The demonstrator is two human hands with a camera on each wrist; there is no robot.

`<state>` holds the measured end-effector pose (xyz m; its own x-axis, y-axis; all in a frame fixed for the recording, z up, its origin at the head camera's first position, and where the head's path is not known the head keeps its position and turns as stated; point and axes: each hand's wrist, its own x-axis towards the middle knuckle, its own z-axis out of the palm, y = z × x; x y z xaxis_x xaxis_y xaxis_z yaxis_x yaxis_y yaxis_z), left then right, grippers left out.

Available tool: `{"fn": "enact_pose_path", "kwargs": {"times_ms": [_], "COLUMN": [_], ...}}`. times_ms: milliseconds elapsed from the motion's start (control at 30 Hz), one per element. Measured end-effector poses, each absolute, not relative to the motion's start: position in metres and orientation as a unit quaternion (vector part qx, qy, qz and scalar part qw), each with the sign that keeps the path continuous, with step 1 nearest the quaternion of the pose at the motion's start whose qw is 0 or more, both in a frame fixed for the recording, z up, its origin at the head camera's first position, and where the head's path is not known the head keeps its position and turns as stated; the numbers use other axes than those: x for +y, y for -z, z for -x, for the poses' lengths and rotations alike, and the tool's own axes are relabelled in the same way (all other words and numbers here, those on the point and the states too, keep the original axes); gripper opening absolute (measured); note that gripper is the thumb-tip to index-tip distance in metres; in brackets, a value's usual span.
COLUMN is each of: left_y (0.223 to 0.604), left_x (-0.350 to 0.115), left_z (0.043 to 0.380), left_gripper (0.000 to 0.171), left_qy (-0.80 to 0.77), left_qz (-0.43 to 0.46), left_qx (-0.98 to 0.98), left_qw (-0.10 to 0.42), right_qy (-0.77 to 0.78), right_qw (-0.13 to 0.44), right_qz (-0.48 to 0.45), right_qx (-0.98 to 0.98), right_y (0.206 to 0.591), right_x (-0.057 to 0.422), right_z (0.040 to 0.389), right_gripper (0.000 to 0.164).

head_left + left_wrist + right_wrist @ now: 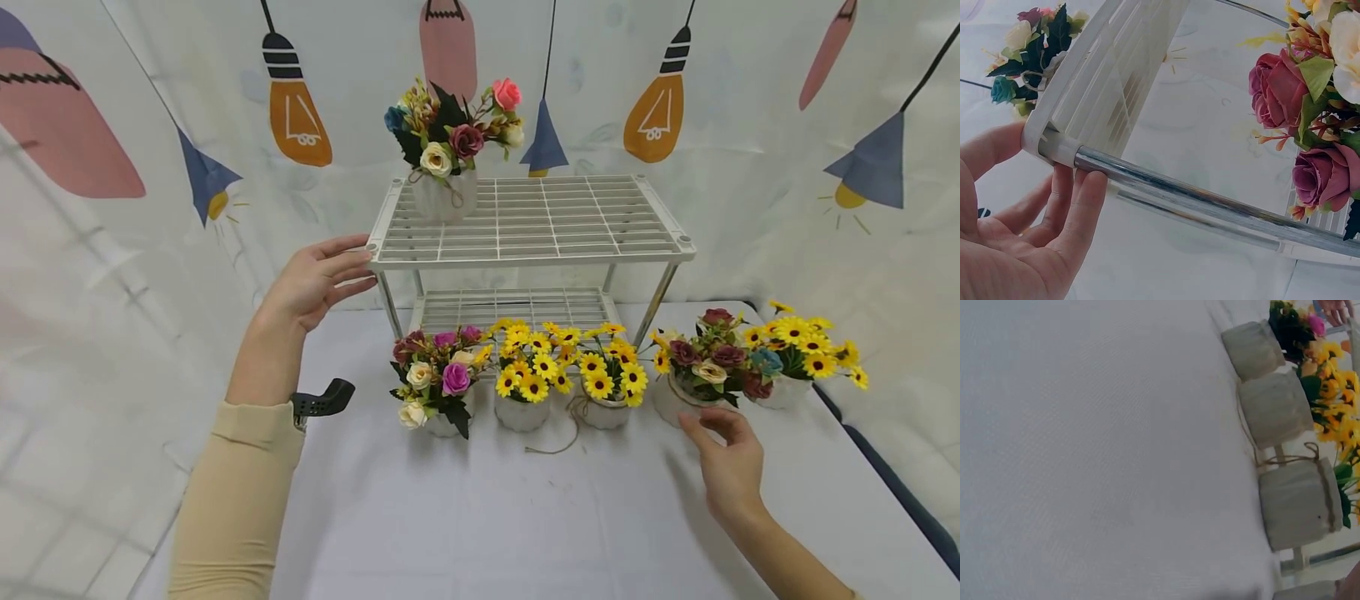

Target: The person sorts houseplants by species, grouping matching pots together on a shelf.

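At the front left corner of a white two-tier rack [525,260], my left hand [318,279] holds the corner. In the left wrist view its thumb lies on the outer side and the fingertips touch the chrome post [1166,187]. My right hand [731,462] is at a pale flowerpot [673,406] with dark red and cream artificial roses, thumb against the front and fingers curled at the right side. In the right wrist view that pot's edge [1307,591] shows beside a bit of the hand. Another flowerpot [446,198] with mixed roses stands on the top shelf's left end.
Before the rack stand a pot of purple and cream roses [442,425] and two pots of yellow sunflowers, the left pot [522,414] and the right pot [604,414]. A twine end [555,451] trails on the white cloth. More sunflowers [810,342] stand far right.
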<state>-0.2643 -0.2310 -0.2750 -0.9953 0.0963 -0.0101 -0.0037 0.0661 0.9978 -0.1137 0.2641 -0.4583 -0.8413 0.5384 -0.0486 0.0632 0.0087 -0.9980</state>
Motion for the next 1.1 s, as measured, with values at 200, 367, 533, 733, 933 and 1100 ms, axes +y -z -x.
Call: {"fn": "enact_pose_path", "kwargs": {"times_ms": [200,367,533,733,933,1100], "left_y": [0.276,0.275,0.276,0.275,0.275,0.276], "left_x": [-0.231,-0.233,-0.233,-0.231,-0.231,-0.231], "left_z": [0.264,0.264,0.265,0.264,0.264,0.264], "left_gripper": [0.066,0.067,0.066,0.067,0.066,0.065], "left_qy": [-0.682,-0.683,-0.683,-0.686,-0.686,-0.687], "left_qz": [-0.031,-0.037,-0.036,-0.042,-0.042,-0.042], "left_qx": [0.729,0.729,0.728,0.726,0.725,0.724], "left_qw": [0.04,0.037,0.034,0.037,0.037,0.036], "right_qy": [-0.653,-0.655,-0.653,-0.67,-0.689,-0.681], "right_qw": [0.179,0.183,0.161,0.175,0.19,0.195], "right_qz": [0.257,0.246,0.237,0.227,0.209,0.208], "right_qx": [-0.69,-0.691,-0.701,-0.684,-0.667,-0.675], "right_y": [0.472,0.478,0.487,0.497,0.5,0.504], "right_x": [0.274,0.281,0.286,0.286,0.283,0.283], "right_z": [0.116,0.125,0.134,0.144,0.154,0.161], "right_gripper": [0.048,0.077,0.098,0.102,0.099,0.096]}}
